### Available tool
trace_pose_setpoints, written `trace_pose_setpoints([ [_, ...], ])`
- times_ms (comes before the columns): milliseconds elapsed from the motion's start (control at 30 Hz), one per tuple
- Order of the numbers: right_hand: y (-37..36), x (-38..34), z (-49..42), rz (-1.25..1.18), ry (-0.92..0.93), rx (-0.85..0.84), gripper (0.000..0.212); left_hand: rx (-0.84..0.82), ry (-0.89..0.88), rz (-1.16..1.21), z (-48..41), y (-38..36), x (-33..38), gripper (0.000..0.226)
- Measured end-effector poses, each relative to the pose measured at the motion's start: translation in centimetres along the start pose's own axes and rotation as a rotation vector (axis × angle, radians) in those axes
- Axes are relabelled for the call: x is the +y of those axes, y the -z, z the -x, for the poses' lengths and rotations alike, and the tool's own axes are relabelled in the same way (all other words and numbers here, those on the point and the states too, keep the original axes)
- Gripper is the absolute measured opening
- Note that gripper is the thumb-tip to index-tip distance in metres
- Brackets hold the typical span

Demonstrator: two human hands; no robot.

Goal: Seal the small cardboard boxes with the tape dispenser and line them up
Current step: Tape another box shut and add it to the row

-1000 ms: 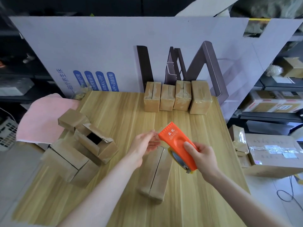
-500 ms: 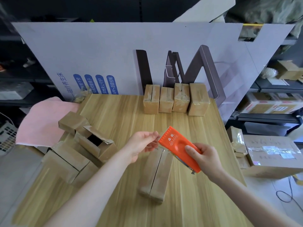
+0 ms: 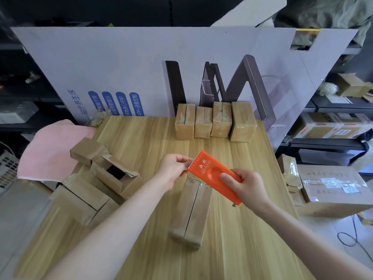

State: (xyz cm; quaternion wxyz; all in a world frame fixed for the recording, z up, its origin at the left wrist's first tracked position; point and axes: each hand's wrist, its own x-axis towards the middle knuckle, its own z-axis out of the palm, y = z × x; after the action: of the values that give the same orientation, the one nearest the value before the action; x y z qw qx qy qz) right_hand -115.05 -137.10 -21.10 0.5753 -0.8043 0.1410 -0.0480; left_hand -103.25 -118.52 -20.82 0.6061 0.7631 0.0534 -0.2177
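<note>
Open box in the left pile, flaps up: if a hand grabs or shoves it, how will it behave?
The open box probably crushes easily, since its torn flaps stand loose. It looks empty inside, so likely light. It leans on neighbouring boxes, so a push may shift the whole pile.

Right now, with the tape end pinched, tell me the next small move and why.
Probably lower the tape end onto the far end of the box below. The left hand pinches at the orange dispenser's toothed edge, the right hand grips its body, and the box's centre seam looks untaped.
</note>
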Motion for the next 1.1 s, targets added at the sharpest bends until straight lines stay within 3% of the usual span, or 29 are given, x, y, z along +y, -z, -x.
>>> trace_pose_setpoints([
  [133,-0.1,-0.6,-1.1,0.122,-0.01,0.003,0.04,0.14,0.011,-0.045,-1.6,-0.2,0.2,0.028],
  [333,4.2,1.4,-1.8,0.276,-0.06,-0.004,0.011,0.261,0.019,-0.105,-3.4,1.7,0.0,0.017],
  [467,8.4,3.9,-0.9,0.411,-0.136,0.023,0.012,0.396,0.052,-0.109,-4.9,3.8,-1.7,0.004],
  [667,8.0,5.9,-1.3,0.83,-0.18,0.043,0.026,0.383,0.107,-0.116,-6.1,1.7,-5.7,0.01],
  [967,5.4,8.7,-3.0,1.046,-0.281,0.025,0.036,0.372,0.193,-0.147,-8.7,-0.1,-10.9,0.011],
  [1100,3.6,9.7,-3.7,1.102,-0.288,-0.014,0.038,0.392,0.27,0.012,-9.3,-1.0,-12.7,0.008],
])
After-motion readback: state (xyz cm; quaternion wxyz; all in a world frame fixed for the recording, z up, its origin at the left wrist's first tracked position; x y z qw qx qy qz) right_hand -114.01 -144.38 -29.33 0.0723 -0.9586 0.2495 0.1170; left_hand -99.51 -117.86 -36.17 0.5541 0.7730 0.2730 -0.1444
